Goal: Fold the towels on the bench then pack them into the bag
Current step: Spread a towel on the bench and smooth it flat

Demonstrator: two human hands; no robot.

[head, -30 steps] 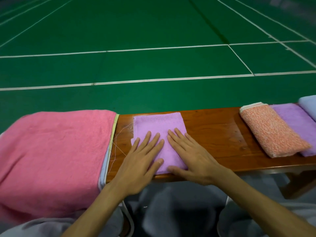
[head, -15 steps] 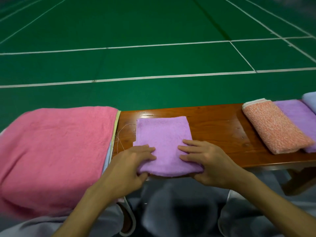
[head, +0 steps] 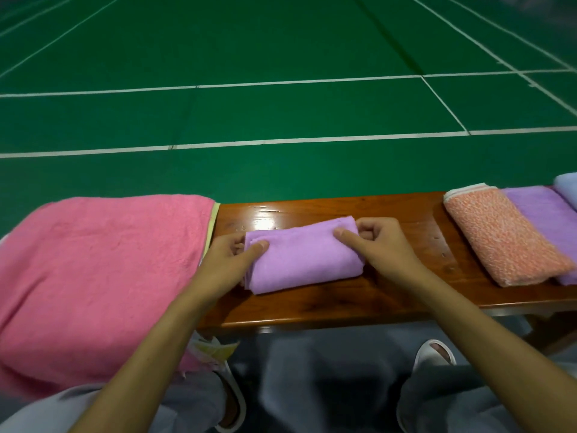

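Purple towel (head: pixel 303 259) now folded over

Green court floor (head: pixel 281 114), white lines (head: pixel 312 140), white slipper (head: pixel 421 354)

Five towels are showing on the table (head: pixel 390 303): one pink towel (head: pixel 93 276) at its left end, one purple towel (head: pixel 303 260) in the middle, and one orange towel (head: pixel 499 235), a second purple towel (head: pixel 543 217) and one pale blue towel (head: pixel 566 189) at its right end. Two hands are showing, the left hand (head: pixel 228 260) and the right hand (head: pixel 377 245).
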